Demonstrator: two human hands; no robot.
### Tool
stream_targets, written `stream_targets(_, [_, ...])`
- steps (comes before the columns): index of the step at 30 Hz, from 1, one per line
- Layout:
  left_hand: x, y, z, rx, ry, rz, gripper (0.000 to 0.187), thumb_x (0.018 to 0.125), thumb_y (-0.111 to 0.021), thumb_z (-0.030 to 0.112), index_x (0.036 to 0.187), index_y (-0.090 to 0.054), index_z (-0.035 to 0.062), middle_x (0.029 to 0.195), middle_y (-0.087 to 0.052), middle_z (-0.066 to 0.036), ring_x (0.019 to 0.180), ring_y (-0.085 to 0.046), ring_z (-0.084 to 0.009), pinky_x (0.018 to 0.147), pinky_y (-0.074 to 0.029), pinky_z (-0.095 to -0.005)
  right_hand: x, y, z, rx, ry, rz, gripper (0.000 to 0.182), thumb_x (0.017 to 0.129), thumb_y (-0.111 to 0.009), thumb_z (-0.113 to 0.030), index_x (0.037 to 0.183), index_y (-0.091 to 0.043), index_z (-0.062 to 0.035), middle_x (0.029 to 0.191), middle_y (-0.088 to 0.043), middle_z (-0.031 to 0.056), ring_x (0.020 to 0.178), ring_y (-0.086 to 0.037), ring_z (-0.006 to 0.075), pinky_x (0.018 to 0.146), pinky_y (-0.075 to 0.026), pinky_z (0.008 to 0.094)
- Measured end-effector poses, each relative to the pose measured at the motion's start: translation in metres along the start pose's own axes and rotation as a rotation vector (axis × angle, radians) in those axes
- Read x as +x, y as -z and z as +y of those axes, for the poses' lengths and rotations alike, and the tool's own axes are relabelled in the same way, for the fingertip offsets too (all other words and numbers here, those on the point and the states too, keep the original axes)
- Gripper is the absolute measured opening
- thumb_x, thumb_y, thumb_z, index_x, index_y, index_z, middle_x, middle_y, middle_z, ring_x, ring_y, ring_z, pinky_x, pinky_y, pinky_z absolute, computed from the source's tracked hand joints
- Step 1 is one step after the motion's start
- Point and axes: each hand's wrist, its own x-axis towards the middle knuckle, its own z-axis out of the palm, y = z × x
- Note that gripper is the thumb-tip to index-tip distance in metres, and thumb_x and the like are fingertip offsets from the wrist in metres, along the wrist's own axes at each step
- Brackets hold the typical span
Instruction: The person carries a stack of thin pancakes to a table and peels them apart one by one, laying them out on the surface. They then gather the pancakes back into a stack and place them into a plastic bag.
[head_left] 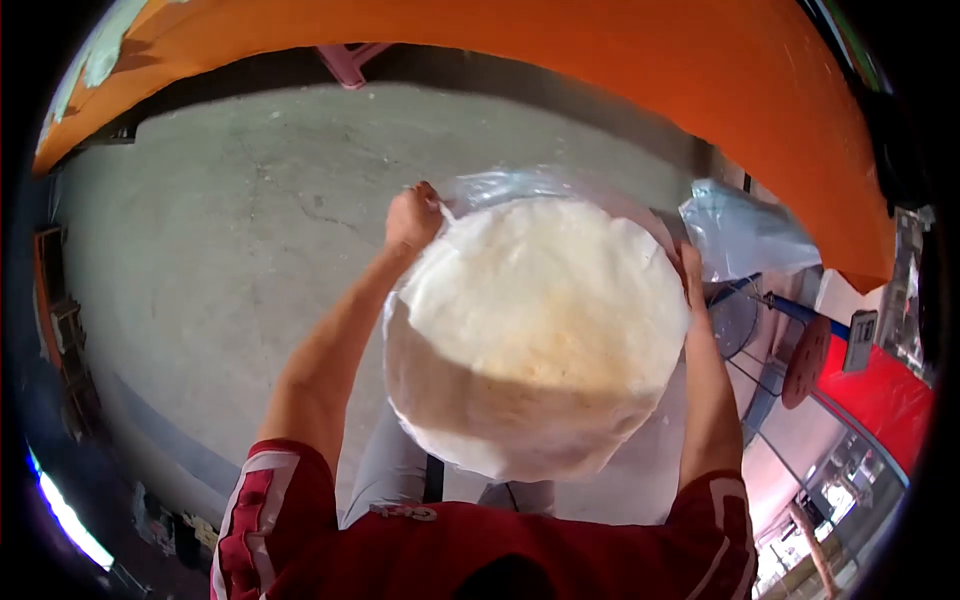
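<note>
A large round white stack [540, 330], pale tan toward its middle and looking like thin flatbread sheets, sits in front of my body above my legs. Clear plastic bag [510, 185] film shows along its far edge and around its sides. My left hand [413, 217] is closed at the upper left, pinching a gathered bit of the bag. On the opposite side, my right hand [690, 270] grips the bag at the stack's right edge, its fingers partly hidden behind the rim. A shadow covers the near part of the stack.
An orange canopy or sheet [600, 50] arches across the top. Another clear plastic bag [740, 230] hangs at the right, above a wire fan guard [735, 320]. A pink stool leg [350, 65] stands on the grey concrete floor [220, 220] at the back.
</note>
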Motion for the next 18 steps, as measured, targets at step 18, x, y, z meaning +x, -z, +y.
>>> stream_targets(18, [-0.246,-0.016,-0.17,-0.045,0.418,0.006,0.017,0.072,-0.055,0.009,0.079,-0.054,-0.0065,0.069,-0.058,-0.021,0.067,-0.06,-0.0242,0.057,-0.045,-0.0372,-0.18,0.035,-0.036,-0.174,-0.106,0.208,0.021,0.073,-0.051,-0.001,0.092,-0.06,-0.0035,0.08,-0.062,0.019,0.074,-0.061,0.0349,0.065,-0.048,0.0371])
